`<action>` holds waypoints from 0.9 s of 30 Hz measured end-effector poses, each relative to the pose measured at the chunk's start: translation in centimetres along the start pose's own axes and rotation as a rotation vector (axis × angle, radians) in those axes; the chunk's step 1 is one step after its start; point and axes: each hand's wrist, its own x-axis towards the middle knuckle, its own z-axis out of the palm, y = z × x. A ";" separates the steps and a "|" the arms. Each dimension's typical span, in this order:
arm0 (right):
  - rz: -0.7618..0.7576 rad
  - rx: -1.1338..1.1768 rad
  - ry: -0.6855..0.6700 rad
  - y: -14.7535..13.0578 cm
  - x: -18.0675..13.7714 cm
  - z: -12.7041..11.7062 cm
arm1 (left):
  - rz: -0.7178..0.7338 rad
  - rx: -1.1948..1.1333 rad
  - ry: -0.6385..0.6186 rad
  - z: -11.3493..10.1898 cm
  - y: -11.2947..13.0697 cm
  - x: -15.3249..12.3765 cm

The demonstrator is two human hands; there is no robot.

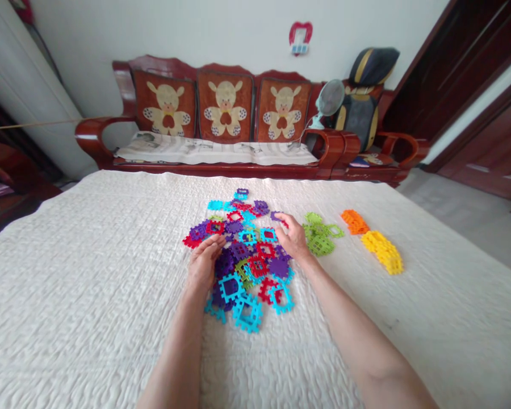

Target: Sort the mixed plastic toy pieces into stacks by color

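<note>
Wooden sofa point(94, 133) along a pale wall, quilted cover point(89, 272) spread in front. From the head view: jumbled pile point(258, 266) of toothed plastic plates mid-cover; to its right, green plates point(321, 245), then orange row point(354, 222) and yellow row point(382, 253). Left hand point(205, 260) at the pile's left edge, fingers extended, apparently released; right hand point(293, 240) with thumb and forefinger parted beside a purple plate point(275, 216), impossible to tell whether grasped. Probably at the stage of picking out loose pieces; calling next for a light fingertip pinch, clear of overlapping teeth.
</note>
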 end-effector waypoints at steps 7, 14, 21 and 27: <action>-0.232 -0.024 -0.245 -2.3 -1.3 -0.4 | 0.011 0.017 -0.007 -0.4 -0.2 0.4; -0.296 -0.069 -0.408 -3.1 -1.0 -0.1 | 0.002 0.016 -0.006 -0.4 -0.1 0.2; -0.231 -0.082 -0.347 -2.9 -1.0 0.3 | -0.005 -0.001 0.001 -0.2 -0.1 0.1; -0.138 -0.230 -0.374 -2.0 -0.6 1.3 | -0.009 -0.018 0.015 0.0 0.0 0.0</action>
